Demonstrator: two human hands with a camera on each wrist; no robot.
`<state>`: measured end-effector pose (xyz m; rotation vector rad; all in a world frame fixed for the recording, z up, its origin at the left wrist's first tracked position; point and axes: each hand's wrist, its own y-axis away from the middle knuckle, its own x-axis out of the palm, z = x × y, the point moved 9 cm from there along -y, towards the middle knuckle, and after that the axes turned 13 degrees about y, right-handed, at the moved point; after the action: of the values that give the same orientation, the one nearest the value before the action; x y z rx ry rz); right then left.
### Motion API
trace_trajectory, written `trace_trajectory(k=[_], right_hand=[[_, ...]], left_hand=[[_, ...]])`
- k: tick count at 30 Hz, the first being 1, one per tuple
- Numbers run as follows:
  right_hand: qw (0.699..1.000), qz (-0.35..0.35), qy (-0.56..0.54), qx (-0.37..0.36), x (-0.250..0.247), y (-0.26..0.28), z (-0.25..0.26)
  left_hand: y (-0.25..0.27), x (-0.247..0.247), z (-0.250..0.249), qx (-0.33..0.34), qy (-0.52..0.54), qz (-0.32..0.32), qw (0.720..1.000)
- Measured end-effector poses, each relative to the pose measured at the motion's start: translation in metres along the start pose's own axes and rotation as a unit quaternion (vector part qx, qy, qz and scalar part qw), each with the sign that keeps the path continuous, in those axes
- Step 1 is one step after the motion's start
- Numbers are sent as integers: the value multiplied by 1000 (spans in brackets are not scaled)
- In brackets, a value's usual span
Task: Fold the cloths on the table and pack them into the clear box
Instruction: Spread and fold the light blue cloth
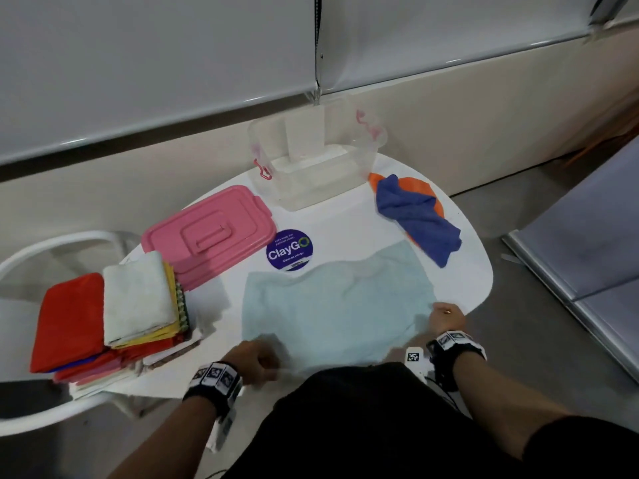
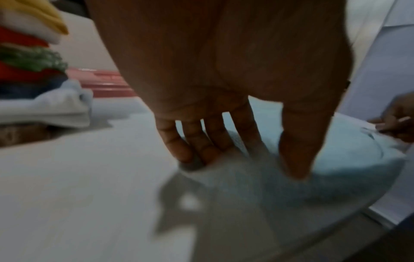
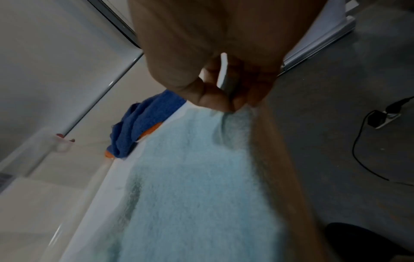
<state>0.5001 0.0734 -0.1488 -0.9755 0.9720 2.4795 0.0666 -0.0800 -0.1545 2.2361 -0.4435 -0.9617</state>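
A light blue cloth (image 1: 339, 305) lies spread on the white table (image 1: 345, 229), its near edge over the table's front. My left hand (image 1: 257, 357) pinches its near left corner (image 2: 224, 164) between fingers and thumb. My right hand (image 1: 446, 318) pinches the near right corner (image 3: 233, 113) at the table's right edge. The clear box (image 1: 316, 160) stands open and empty at the back. A crumpled blue cloth (image 1: 415, 216) lies over an orange cloth (image 1: 420, 186) at the right of the box.
The pink lid (image 1: 211, 233) lies left of the box. A stack of folded cloths (image 1: 114, 316), red and white on top, sits at the table's left end above a white chair (image 1: 52, 247). A purple sticker (image 1: 289, 249) marks the table's middle. A cable (image 3: 363, 150) runs on the floor.
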Motion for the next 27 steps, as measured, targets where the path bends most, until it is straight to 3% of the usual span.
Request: trace_trajectory(k=[1,3,5,9,11,13,15,17,20,22,24,27], right_hand=[[1000,-15,-11,-19,-2,2,1],[998,-16,-13,-59,-6,6,12],[996,-3,4,-89,-5,7,28],[994,-30,22,-103,-5,10,59],[993,-54,1,-100,-9,13,68],[993,-71,-23,-88,-18,15,65],[994,-89,-35,-55,-32,13,52],[994,-87,-39,-48,-39,8,38],[991,-86,6,-99,-37,5,42],[992,-75,14,-97,-28,9,52],[997,-64,28,-42,-14,16,55],[982,84,168,38,35,38,38]], left_hand=[[-1,1,-1,0,30,0,1000],[-8,-18,-7,6,71,-60,996],[-18,-44,-20,24,54,-132,989],[-54,-77,-71,72,33,-215,973],[-79,-75,-101,115,18,-209,971],[-104,-53,-121,129,-30,-131,983],[-122,-35,-124,107,-56,-81,989],[-123,-40,-107,52,-21,-118,991],[-108,-56,-73,-32,24,-175,984],[-94,-64,-60,-52,36,-196,979],[-80,-85,-59,-39,34,-257,965],[-85,-115,-70,19,14,-317,948]])
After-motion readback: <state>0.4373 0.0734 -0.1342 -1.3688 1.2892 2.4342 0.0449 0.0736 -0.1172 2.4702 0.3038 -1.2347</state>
